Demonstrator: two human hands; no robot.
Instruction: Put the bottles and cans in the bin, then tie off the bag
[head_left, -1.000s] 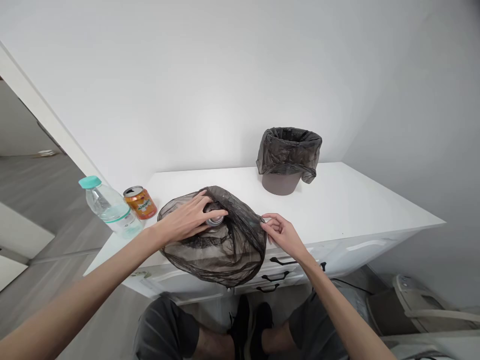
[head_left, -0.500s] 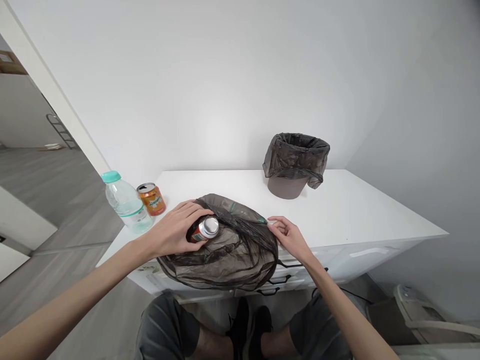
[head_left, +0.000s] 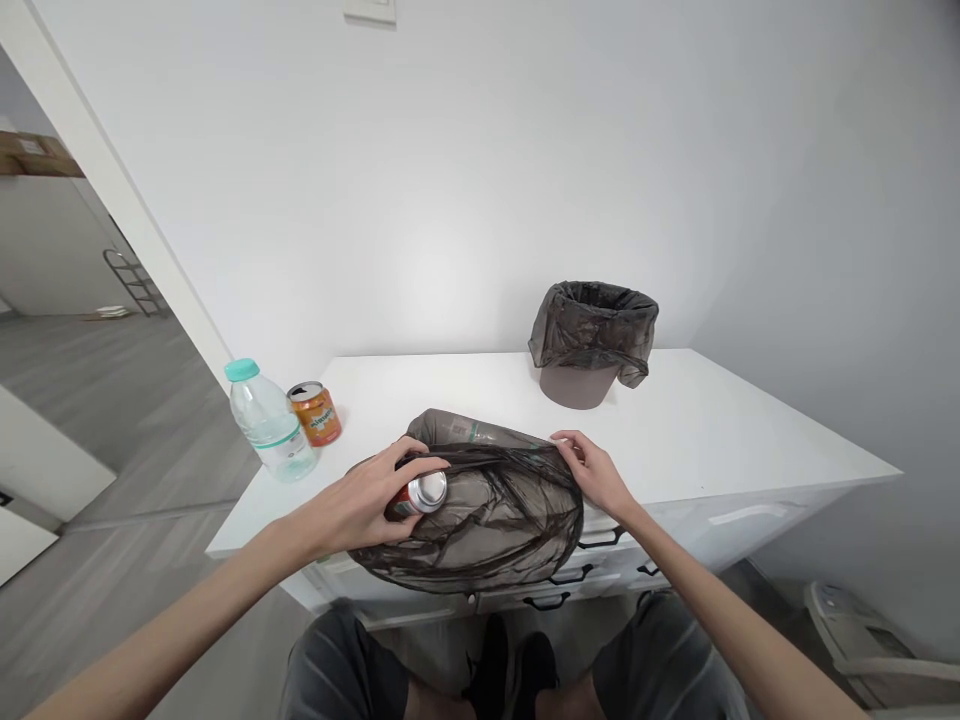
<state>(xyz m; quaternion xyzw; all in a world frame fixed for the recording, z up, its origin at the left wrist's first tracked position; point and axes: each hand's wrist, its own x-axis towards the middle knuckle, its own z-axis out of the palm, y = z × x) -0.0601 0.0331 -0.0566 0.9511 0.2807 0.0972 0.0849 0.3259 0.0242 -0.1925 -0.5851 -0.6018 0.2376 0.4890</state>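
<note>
My left hand [head_left: 375, 500] is wrapped round a red and silver drink can [head_left: 426, 493], its silver end facing right, over the mouth of a dark see-through garbage bag [head_left: 487, 530]. The fingers and thumb of my right hand [head_left: 592, 472] pinch the bag's rim on the right side. The bag hangs over the front edge of the white dresser top. Through its film a clear plastic bottle with a green band [head_left: 472, 432] shows faintly. Left of the bag stand an orange can [head_left: 315, 413], open on top, and a clear bottle with a teal cap [head_left: 270, 425].
A brown bin [head_left: 577, 385] lined with a dark bag stands at the back of the white dresser [head_left: 735, 430]. Black drawer handles [head_left: 571, 575] line its front. A wall rises behind, and a doorway opens at the left.
The view has shifted slightly. My left hand with the can and my right hand with the rim have moved a little, and the bag's mouth looks more drawn out between them.
</note>
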